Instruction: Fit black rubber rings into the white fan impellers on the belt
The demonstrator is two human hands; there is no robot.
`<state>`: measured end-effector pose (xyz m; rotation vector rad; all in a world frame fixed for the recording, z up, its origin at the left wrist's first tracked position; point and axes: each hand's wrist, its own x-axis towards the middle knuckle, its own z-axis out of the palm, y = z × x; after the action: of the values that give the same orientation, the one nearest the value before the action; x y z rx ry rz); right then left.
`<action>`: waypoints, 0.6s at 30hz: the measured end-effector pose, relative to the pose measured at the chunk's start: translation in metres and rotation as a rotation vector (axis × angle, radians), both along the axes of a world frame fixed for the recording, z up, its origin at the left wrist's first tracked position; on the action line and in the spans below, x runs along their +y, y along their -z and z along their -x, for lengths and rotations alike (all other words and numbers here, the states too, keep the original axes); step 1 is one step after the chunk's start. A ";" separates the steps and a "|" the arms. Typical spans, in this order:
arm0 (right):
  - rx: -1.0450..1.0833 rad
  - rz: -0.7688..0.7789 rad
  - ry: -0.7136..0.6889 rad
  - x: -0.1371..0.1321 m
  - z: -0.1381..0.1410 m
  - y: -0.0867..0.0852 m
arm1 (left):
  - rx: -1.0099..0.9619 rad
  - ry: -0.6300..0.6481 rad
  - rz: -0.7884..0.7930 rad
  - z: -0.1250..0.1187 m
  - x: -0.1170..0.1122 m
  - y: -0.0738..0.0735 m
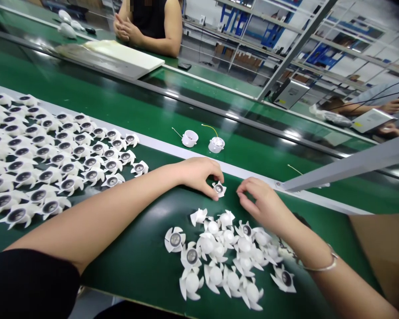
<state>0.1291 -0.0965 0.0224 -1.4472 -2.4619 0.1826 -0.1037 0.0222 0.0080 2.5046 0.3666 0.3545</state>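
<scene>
Finned white lamp part (218, 189) sits on the green desk (142, 266), just far of the loose pile, pinched by the left hand (199, 175). Grip looks closed on it, though the fingers partly hide the contact. Right hand (262, 206) is half-curled and open, just beside the part, apparently not touching. Loose pile (232, 279) lies nearer, under the right wrist; ordered rows (66, 145) lie left. Risk: left forearm (86, 221) runs close to the rows, so a sweep could skew them; bracelet (321, 266) could snag fins.
</scene>
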 end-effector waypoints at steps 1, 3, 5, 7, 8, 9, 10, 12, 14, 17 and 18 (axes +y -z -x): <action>0.084 0.037 -0.008 0.005 0.007 0.000 | -0.013 -0.003 -0.006 0.000 0.000 0.002; 0.151 0.071 -0.036 0.015 0.020 0.000 | -0.025 -0.008 0.000 -0.001 0.001 0.004; 0.120 0.056 -0.068 0.021 0.030 0.001 | -0.022 -0.014 0.015 -0.001 0.001 0.004; 0.048 0.003 -0.093 0.025 0.035 0.002 | -0.015 -0.017 0.018 -0.001 0.002 0.004; 0.004 -0.028 -0.103 0.026 0.037 0.003 | -0.011 -0.017 0.016 -0.001 0.002 0.003; -0.041 -0.056 -0.111 0.026 0.037 0.003 | -0.004 -0.017 0.012 -0.002 0.002 0.002; -0.085 -0.081 -0.117 0.027 0.038 0.002 | 0.004 -0.018 0.009 -0.002 0.002 0.002; -0.159 -0.114 -0.129 0.026 0.038 0.001 | 0.016 -0.031 0.007 -0.002 0.002 0.001; -0.219 -0.146 -0.152 0.024 0.040 -0.001 | 0.022 -0.043 0.011 -0.002 0.002 0.000; -0.283 -0.237 -0.223 0.017 0.043 -0.003 | 0.013 -0.040 0.034 -0.001 0.002 0.001; -0.305 -0.267 -0.255 0.013 0.044 -0.004 | 0.008 -0.038 0.044 -0.001 0.002 0.001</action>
<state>0.0854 -0.0832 0.0260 -1.1168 -2.7767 -0.3302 -0.1023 0.0245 0.0068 2.4595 0.4208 0.3475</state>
